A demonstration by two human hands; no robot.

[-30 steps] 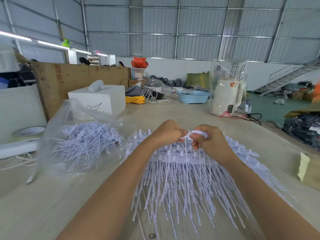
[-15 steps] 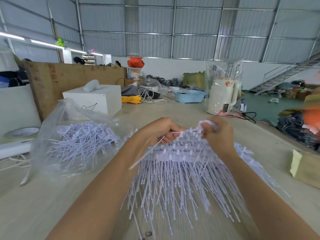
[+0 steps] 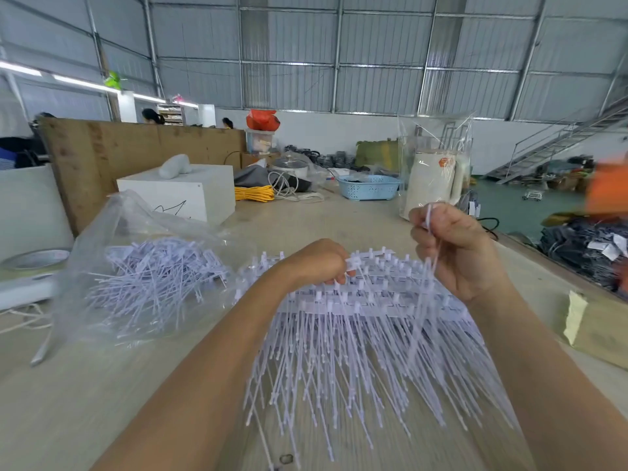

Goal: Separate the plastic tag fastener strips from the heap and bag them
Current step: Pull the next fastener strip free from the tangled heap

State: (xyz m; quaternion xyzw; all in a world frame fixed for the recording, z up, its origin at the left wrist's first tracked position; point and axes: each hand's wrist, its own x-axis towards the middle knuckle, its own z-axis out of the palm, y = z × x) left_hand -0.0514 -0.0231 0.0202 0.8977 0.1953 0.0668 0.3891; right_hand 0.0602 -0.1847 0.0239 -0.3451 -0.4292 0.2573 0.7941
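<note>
I found no text I could read, a black scrawl on the white box stayed illegible, an orange sticker on the bagged white kettle was too small, pale tags on the dark bundles were blurred

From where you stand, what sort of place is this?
Probably a warehouse or packing workshop. A corrugated metal roof spans the hall, a heap of plastic tag fasteners lies on a long worktable, and bundled goods are stacked on the right.
</note>
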